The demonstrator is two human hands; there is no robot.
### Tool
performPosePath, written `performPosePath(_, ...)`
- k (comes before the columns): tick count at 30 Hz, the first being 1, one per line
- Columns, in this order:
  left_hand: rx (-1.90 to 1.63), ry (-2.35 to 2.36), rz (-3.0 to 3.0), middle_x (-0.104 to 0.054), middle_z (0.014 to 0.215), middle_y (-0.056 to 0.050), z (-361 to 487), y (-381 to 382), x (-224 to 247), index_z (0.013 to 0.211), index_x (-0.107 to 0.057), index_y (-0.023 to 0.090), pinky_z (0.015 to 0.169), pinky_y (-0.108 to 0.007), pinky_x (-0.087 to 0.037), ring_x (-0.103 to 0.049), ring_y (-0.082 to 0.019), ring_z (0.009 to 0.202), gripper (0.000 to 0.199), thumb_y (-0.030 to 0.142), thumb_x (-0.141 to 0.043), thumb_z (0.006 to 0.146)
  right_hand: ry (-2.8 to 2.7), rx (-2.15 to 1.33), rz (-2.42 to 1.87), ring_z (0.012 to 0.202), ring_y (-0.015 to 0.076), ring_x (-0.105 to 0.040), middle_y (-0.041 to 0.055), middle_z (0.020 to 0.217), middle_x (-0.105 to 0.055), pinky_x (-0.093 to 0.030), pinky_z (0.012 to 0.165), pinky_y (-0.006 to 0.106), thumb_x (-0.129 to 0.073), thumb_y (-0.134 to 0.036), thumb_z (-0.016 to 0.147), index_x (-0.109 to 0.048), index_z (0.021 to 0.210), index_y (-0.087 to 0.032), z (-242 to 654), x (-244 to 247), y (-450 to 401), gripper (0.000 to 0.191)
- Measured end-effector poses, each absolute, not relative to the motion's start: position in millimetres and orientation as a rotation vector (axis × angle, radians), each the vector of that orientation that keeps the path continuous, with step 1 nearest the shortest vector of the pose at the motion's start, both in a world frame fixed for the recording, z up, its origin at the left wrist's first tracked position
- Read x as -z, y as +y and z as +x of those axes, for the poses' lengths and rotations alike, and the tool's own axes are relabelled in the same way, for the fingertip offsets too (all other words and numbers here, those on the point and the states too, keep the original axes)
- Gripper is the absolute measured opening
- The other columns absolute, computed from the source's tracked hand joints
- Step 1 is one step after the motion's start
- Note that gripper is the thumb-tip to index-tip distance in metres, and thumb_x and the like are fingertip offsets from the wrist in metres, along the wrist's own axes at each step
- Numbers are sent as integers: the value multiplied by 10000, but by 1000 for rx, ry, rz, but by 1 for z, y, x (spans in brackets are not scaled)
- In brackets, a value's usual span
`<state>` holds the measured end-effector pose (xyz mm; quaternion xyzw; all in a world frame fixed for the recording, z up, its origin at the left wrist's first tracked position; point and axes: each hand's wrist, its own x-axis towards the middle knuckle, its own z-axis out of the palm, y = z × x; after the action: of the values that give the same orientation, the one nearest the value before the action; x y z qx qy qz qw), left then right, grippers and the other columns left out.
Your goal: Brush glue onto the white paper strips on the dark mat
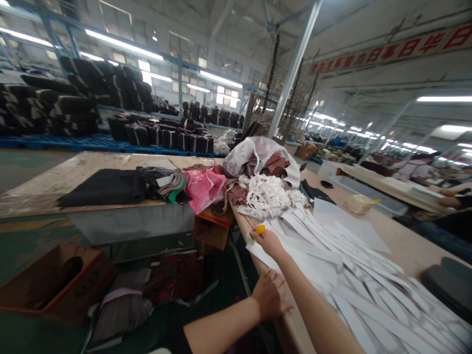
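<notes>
My right hand (269,242) is closed around a small yellow-handled tool (260,229), over the table's left edge. A silvery bit shows by the fingers, but the tool's kind is unclear. Below it, my left hand (271,297) rests at the table edge with its fingers spread and nothing visible in it. White sheets (306,255) lie beside my right hand. Many long white strips (368,290) fan out across the table to the right. A heap of curled white trimmings (271,194) is piled just beyond my right hand.
A clear plastic bag (245,155) of reddish cloth stands behind the trimmings. Pink plastic (206,187) and folded black fabric (105,188) lie on the far table. Open cardboard boxes (88,285) sit lower left. A dark grey object (450,285) is at right. A person (415,167) sits farther off.
</notes>
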<state>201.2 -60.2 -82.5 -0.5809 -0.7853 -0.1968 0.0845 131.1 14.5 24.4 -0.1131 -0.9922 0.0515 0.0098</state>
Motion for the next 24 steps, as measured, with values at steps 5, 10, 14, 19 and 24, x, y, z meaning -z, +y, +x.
performPosePath(5, 706, -2284, -1702, -568, 1092, -116, 201, -63, 82, 1144, -518, 144, 941, -437, -314, -458, -263, 1035, 556, 573, -462, 794, -3123, 32, -270, 847, 218, -634, 139, 884, -690, -385, 733, 291, -370, -409, 893, -643, 935, -135, 119, -34, 11, 389)
performPosePath(10, 691, -2294, -1707, -573, 1067, -111, 202, -61, 80, 1118, -531, 136, 928, -424, -324, -461, -258, 1011, 559, 584, -460, 792, -3157, 110, -120, 842, 217, -631, 123, 853, -695, -362, 799, 313, -393, -421, 885, -661, 872, -150, 125, -40, 10, 380)
performPosePath(14, 621, -2373, -1663, -560, 1113, -132, 204, -55, 82, 1129, -536, 101, 945, -437, -315, -450, -284, 1056, 604, 593, -459, 787, -3140, 85, -130, 858, 183, -616, 85, 854, -694, -336, 836, 297, -356, -409, 904, -651, 932, -184, 155, -39, 26, 372)
performPosePath(19, 607, -2348, -1689, -542, 1154, -138, 203, -53, 85, 1131, -552, 112, 952, -461, -312, -441, -296, 1081, 553, 549, -454, 806, -3162, 53, -252, 807, 151, -610, 25, 787, -691, -334, 825, 273, -420, -386, 880, -652, 911, -228, 223, -34, 67, 283)
performPosePath(24, 583, -2335, -1691, -550, 1127, -129, 203, -52, 87, 1130, -553, 116, 944, -439, -335, -453, -273, 1059, 503, 500, -469, 816, -3063, 124, -485, 801, 219, -603, 121, 759, -677, -337, 815, 337, -407, -341, 871, -659, 835, -132, 265, -44, 86, 330)
